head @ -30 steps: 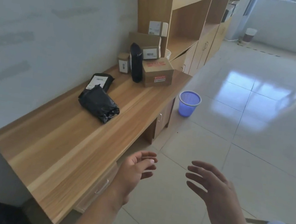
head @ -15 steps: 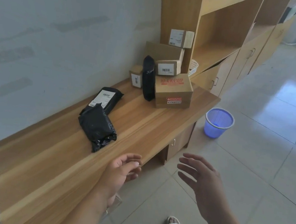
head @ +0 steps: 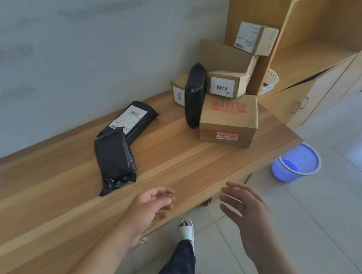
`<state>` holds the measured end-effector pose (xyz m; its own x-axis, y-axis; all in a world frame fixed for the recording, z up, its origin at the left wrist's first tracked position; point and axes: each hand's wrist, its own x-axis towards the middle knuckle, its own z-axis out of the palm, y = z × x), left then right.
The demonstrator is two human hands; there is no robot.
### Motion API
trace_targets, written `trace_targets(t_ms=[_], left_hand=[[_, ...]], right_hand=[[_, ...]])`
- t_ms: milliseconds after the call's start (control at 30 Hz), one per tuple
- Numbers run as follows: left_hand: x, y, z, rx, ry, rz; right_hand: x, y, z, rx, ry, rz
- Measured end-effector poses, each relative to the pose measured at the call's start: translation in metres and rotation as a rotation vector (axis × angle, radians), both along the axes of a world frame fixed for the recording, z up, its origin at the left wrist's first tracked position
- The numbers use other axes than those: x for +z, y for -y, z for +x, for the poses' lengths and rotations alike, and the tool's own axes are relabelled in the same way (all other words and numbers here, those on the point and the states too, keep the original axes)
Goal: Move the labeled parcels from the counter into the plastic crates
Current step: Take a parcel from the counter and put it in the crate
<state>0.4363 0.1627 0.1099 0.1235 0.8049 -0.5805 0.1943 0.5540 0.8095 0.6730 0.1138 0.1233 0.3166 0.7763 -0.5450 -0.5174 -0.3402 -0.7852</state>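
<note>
— Where are the parcels?

— All on the long wooden bench [head: 171, 165] against the grey wall. Nearest the person lies a crumpled black plastic mailer bag [head: 114, 162], flat, its long axis running from the front edge back toward the wall, slightly slanted. Behind it, overlapped at its near end, is a flat black mailer with a white shipping label [head: 135, 118], label up, long axis pointing away toward the far right.

— And the boxes?

— At the far end: a brown cardboard box printed MAKEUP in red [head: 229, 120], with a small cardboard box bearing a barcode label [head: 227, 84] on top. An upright black mailer [head: 195, 95] stands on end against their left side, long axis vertical. More cardboard boxes are stacked behind.

— The hands?

— The left hand [head: 149, 211] hovers over the bench's front edge, palm turned inward, fingers [head: 165, 193] loosely curled and apart, holding nothing. The right hand [head: 250, 217] is out past the edge over the tiled floor, fingers spread, empty.

— Anything else?

— A blue plastic wastebasket [head: 296, 163] on the floor beyond the bench's end.
</note>
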Motion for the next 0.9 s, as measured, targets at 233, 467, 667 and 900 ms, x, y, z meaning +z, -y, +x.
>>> trace_targets(t_ms=[233, 467, 667, 900], left_hand=[[-0.040, -0.153, -0.008, -0.054, -0.299, 0.159], [-0.072, -0.323, -0.063, -0.314, -1.061, 0.164], [-0.107, -0.398, -0.105, -0.335, -1.084, -0.075], [-0.117, -0.408, -0.114, -0.328, -1.042, 0.002]], right_hand=[[0.012, -0.079, 0.010, 0.103, 0.106, -0.030], [0.024, -0.162, 0.000, 0.245, 0.214, -0.065], [0.015, -0.202, -0.014, 0.337, 0.292, -0.132], [0.011, -0.228, -0.021, 0.343, 0.311, -0.214]])
